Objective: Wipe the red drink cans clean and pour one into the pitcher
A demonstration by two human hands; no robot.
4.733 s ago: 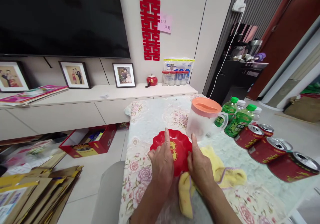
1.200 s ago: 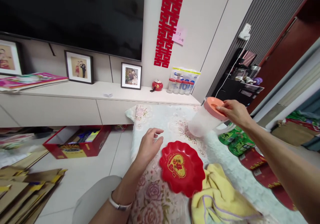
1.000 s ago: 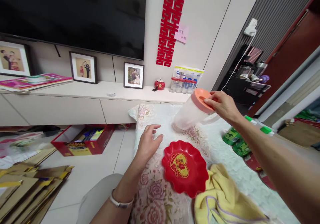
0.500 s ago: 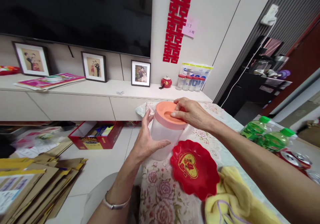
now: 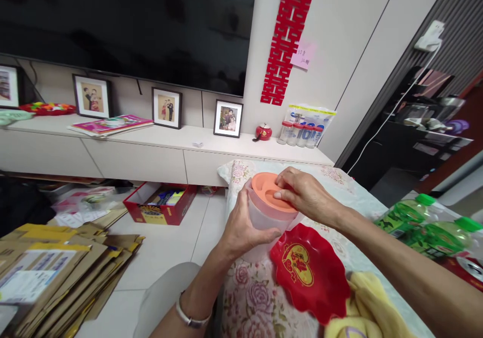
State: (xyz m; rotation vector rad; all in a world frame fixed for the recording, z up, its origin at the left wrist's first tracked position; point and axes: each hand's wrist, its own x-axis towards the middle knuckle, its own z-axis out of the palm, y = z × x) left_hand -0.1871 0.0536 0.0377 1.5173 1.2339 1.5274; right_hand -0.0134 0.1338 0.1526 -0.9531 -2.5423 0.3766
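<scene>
A translucent plastic jug [image 5: 261, 220] with an orange lid [image 5: 268, 189] stands at the edge of the flower-patterned tablecloth, directly ahead of me. My left hand [image 5: 247, 225] is wrapped around the jug's near left side, thumb across the front. From the right, my right hand [image 5: 302, 192] pinches the raised grip of the lid, with its fingertips on top. The lid sits in the jug's mouth; whether it is fully seated I cannot tell. Just right of the jug lies a red scalloped plate [image 5: 328, 272] with a gold heart print.
A yellow cloth [image 5: 372, 303] lies beyond the plate's near edge. Green-capped bottles [image 5: 422, 222] and a red can [image 5: 462, 267] stand at the right. Small red-lidded jars [image 5: 298, 134] line the white cabinet. Flattened cardboard [image 5: 94, 272] and a red box [image 5: 162, 204] are on the floor.
My view has turned a little to the left, so the scene sits further right. Both hands keep their hold on the jug and lid.
</scene>
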